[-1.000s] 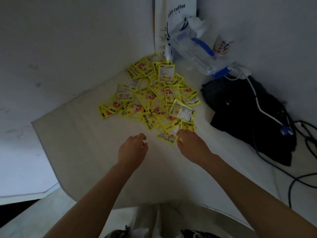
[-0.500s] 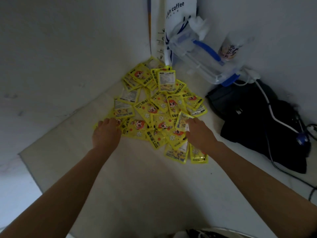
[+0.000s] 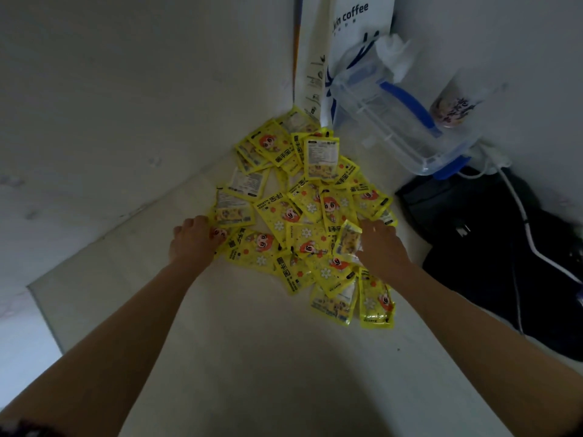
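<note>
A heap of several yellow packets (image 3: 303,216) with a cartoon face printed on them lies on a beige mat (image 3: 252,342), pushed into the corner of two walls. My left hand (image 3: 194,244) rests on the packets at the heap's left edge, fingers lying over them. At the right side of the heap, my right hand (image 3: 383,247) pinches one yellow packet (image 3: 348,236), which stands tilted up on its edge beside my thumb. Both forearms reach in from the bottom of the view.
A clear plastic box with blue handles (image 3: 400,121) leans in the corner beside a white coffee bag (image 3: 356,29) and a printed cup (image 3: 448,105). A black bag (image 3: 492,263) with white and dark cables lies to the right.
Both hands moved forward from the bare mat onto the heap, left to its left edge, right to its right side. One packet by my right hand went from flat to tilted up.
</note>
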A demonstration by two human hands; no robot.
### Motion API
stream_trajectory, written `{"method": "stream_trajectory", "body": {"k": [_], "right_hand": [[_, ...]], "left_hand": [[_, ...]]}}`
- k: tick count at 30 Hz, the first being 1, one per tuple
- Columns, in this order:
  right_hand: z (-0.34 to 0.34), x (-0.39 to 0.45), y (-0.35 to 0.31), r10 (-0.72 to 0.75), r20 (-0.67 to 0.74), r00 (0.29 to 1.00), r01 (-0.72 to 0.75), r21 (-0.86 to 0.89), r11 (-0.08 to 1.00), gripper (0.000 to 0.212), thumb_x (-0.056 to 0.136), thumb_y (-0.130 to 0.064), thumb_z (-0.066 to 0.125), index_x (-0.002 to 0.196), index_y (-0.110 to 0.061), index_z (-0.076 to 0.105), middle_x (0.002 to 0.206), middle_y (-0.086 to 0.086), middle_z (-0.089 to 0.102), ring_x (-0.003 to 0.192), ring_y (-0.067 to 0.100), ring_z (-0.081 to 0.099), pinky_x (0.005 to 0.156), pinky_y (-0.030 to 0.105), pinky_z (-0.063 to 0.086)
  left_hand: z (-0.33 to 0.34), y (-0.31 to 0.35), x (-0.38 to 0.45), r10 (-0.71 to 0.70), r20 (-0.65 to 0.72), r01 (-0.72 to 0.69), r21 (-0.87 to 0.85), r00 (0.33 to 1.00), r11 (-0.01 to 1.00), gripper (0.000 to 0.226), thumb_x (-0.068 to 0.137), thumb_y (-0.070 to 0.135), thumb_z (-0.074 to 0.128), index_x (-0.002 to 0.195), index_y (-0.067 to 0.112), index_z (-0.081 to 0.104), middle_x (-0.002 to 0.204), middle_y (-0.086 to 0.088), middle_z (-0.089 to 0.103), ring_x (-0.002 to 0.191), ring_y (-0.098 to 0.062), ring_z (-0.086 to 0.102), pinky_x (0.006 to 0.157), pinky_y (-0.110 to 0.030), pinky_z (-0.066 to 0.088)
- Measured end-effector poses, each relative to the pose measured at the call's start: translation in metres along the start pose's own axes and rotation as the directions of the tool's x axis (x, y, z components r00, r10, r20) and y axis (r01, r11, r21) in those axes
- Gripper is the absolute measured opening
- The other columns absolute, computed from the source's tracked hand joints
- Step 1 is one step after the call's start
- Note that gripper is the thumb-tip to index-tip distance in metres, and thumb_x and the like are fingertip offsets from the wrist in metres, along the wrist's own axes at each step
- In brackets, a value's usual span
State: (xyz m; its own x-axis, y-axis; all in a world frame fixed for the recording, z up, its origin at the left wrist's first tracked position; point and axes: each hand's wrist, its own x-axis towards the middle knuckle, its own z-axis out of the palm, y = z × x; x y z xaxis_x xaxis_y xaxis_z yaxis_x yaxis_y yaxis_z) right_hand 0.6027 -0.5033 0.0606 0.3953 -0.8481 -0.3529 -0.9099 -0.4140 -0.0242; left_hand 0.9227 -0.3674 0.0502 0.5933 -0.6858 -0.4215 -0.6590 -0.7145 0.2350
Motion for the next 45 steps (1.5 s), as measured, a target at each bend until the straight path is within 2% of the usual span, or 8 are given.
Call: {"method": "stream_trajectory", "body": {"k": [7, 12, 18, 22, 30, 34, 40, 45], "right_hand": [[0.004, -0.003, 0.006, 0.007, 0.009, 1.0, -0.007, 0.013, 1.0, 0.052, 0.09, -0.034, 0.06, 0.129, -0.006, 0.04, 0.125, 0.014, 0.05, 0.111, 0.035, 0.051, 0.087, 0.04, 0.048], [0.005, -0.006, 0.005, 0.016, 0.049, 0.999, -0.02, 0.077, 0.997, 0.055, 0.085, -0.029, 0.066, 0.128, -0.005, 0.041, 0.127, 0.016, 0.047, 0.112, 0.035, 0.047, 0.089, 0.04, 0.045], [0.0, -0.011, 0.007, 0.01, 0.009, 1.0, -0.011, 0.105, 0.994, 0.054, 0.084, -0.032, 0.067, 0.124, -0.005, 0.046, 0.125, 0.017, 0.048, 0.11, 0.034, 0.047, 0.087, 0.04, 0.046], [-0.008, -0.014, 0.008, -0.034, -0.026, 0.999, 0.038, 0.169, 0.985, 0.032, 0.088, -0.027, 0.062, 0.109, -0.008, 0.047, 0.102, 0.012, 0.06, 0.095, 0.031, 0.058, 0.073, 0.037, 0.045], [-0.029, -0.031, 0.008, 0.024, -0.037, 0.999, -0.004, 0.462, 0.887, 0.031, 0.088, -0.027, 0.064, 0.111, -0.012, 0.048, 0.088, 0.003, 0.054, 0.077, 0.025, 0.057, 0.062, 0.032, 0.046], [-0.015, -0.048, 0.017, 0.132, 0.056, 0.99, -0.139, 0.588, 0.797, 0.025, 0.086, -0.02, 0.067, 0.094, -0.009, 0.045, 0.077, -0.002, 0.051, 0.072, 0.018, 0.051, 0.049, 0.019, 0.032], [0.01, -0.077, 0.024, 0.217, 0.186, 0.958, -0.286, 0.602, 0.745, 0.024, 0.086, -0.02, 0.068, 0.091, -0.008, 0.047, 0.088, 0.006, 0.054, 0.072, 0.018, 0.052, 0.046, 0.018, 0.032], [0.023, -0.091, 0.028, 0.253, 0.254, 0.933, -0.355, 0.55, 0.756, 0.026, 0.087, -0.02, 0.066, 0.09, -0.008, 0.043, 0.078, 0.001, 0.048, 0.071, 0.019, 0.049, 0.046, 0.018, 0.029]], "left_hand": [[0.01, -0.002, -0.002, -0.005, -0.069, 0.004, -0.02, 0.998, 1.0, 0.037, 0.086, 0.045, 0.057, 0.102, 0.011, 0.062, 0.115, -0.015, 0.056, 0.111, -0.039, 0.047, 0.089, -0.046, 0.042], [0.022, -0.017, 0.003, 0.023, -0.055, -0.024, -0.017, 0.998, 1.0, 0.038, 0.081, 0.052, 0.054, 0.079, 0.014, 0.055, 0.093, -0.01, 0.06, 0.092, -0.037, 0.058, 0.077, -0.04, 0.042], [0.008, 0.004, -0.025, -0.041, -0.136, 0.012, -0.208, 0.99, 0.978, 0.048, 0.08, 0.032, 0.072, 0.117, 0.007, 0.052, 0.113, -0.018, 0.055, 0.113, -0.037, 0.046, 0.09, -0.046, 0.042], [0.008, 0.003, -0.031, -0.043, -0.185, -0.006, -0.26, 0.982, 0.966, 0.058, 0.077, 0.02, 0.076, 0.126, 0.009, 0.047, 0.122, -0.019, 0.053, 0.118, -0.036, 0.045, 0.093, -0.047, 0.042], [-0.01, -0.025, -0.037, -0.067, -0.091, 0.034, -0.331, 0.994, 0.943, 0.029, 0.077, 0.021, 0.075, 0.097, 0.003, 0.064, 0.098, -0.018, 0.061, 0.087, -0.036, 0.062, 0.076, -0.041, 0.051], [-0.017, -0.041, -0.042, 0.003, 0.031, 0.006, -0.268, 1.0, 0.963, 0.029, 0.073, 0.021, 0.081, 0.084, 0.003, 0.062, 0.081, -0.016, 0.061, 0.075, -0.028, 0.056, 0.063, -0.032, 0.039], [-0.01, -0.044, -0.038, 0.038, 0.092, -0.026, -0.13, 0.995, 0.991, 0.049, 0.075, 0.024, 0.08, 0.114, 0.002, 0.062, 0.105, -0.018, 0.062, 0.097, -0.034, 0.059, 0.072, -0.029, 0.036], [-0.011, -0.029, -0.031, 0.059, 0.038, -0.057, -0.054, 0.998, 0.997, 0.043, 0.077, 0.023, 0.077, 0.111, 0.002, 0.063, 0.11, -0.021, 0.062, 0.099, -0.037, 0.06, 0.076, -0.033, 0.044]]}}
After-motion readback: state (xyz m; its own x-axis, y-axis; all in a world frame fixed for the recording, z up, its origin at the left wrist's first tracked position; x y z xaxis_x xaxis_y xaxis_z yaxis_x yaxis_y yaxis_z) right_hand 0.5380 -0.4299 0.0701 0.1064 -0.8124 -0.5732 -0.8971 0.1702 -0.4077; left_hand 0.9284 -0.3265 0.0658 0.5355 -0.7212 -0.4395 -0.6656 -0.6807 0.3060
